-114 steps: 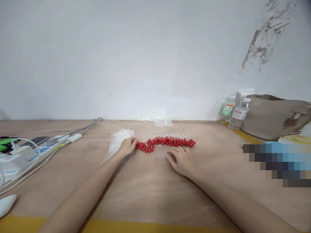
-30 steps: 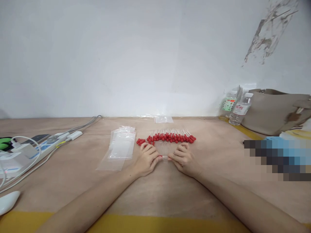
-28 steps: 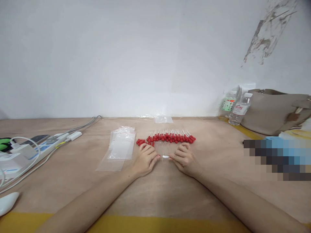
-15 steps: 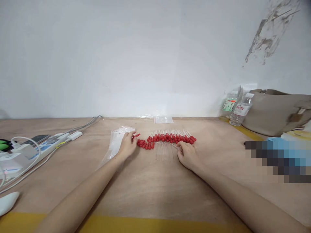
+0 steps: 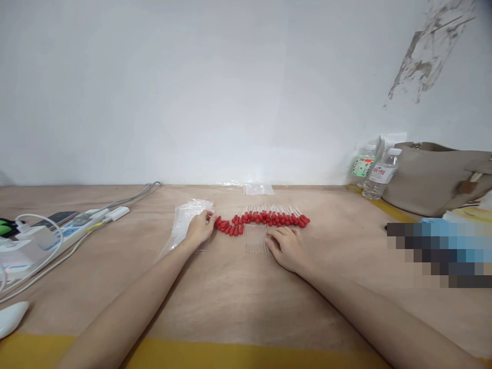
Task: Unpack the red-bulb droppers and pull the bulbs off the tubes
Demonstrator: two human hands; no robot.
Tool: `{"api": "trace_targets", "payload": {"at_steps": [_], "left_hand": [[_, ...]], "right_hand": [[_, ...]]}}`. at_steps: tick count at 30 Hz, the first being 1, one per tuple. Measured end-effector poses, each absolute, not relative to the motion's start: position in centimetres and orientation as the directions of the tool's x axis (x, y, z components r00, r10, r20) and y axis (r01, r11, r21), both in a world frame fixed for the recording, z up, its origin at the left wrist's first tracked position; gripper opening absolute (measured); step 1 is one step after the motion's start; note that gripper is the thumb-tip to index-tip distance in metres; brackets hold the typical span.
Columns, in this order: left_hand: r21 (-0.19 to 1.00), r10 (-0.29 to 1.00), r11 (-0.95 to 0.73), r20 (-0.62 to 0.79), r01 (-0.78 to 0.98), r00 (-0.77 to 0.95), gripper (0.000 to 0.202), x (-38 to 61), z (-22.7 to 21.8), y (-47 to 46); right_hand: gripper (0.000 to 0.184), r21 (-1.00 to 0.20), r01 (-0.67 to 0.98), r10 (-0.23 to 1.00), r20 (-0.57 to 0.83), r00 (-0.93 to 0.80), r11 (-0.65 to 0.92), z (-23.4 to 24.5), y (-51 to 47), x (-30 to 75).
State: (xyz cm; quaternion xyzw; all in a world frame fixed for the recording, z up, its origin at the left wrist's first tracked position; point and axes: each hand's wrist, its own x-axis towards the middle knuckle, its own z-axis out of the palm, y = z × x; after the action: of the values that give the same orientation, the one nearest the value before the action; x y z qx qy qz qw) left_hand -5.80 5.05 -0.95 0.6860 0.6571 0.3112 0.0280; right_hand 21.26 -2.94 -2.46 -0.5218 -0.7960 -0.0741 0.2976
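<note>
A row of glass droppers with red rubber bulbs lies across the middle of the brown table. At its left end sits a small heap of loose red bulbs. My left hand rests on a stack of clear plastic bags, its fingertips pinched on a red bulb at the edge of that heap. Bare glass tubes lie side by side in front of the row. My right hand lies flat beside them, fingers stretched onto their right edge.
A power strip with chargers and cables lies at the left, and a white object is at the near left edge. A small bag lies by the wall. Two water bottles and a beige handbag stand at the right.
A second ago both hands met over the glass tubes, pulling at one dropper. My left hand then carried a red bulb left to the heap, and my right hand moved to the tubes.
</note>
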Motion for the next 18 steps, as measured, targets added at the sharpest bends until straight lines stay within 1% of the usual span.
{"api": "trace_targets", "payload": {"at_steps": [8, 14, 16, 18], "left_hand": [[0.386, 0.908, -0.139, 0.417, 0.912, -0.038, 0.03, -6.0, -0.7, 4.9], [0.311, 0.878, -0.183, 0.478, 0.933, 0.013, 0.027, -4.6, 1.2, 3.7], [0.285, 0.885, -0.199, 0.463, 0.938, 0.048, 0.023, -3.6, 1.9, 3.8], [0.274, 0.908, -0.186, 0.415, 0.943, 0.059, 0.02, -2.4, 2.4, 4.7]], "right_hand": [[0.023, -0.221, 0.84, 0.763, 0.572, -0.3, 0.495, -2.9, -2.7, 21.6], [0.023, -0.266, 0.832, 0.776, 0.57, -0.272, 0.487, -3.0, -2.6, 21.8], [0.023, -0.283, 0.831, 0.783, 0.566, -0.259, 0.479, -3.0, -2.6, 21.8], [0.023, -0.295, 0.829, 0.783, 0.572, -0.245, 0.475, -3.1, -2.5, 21.9]]}}
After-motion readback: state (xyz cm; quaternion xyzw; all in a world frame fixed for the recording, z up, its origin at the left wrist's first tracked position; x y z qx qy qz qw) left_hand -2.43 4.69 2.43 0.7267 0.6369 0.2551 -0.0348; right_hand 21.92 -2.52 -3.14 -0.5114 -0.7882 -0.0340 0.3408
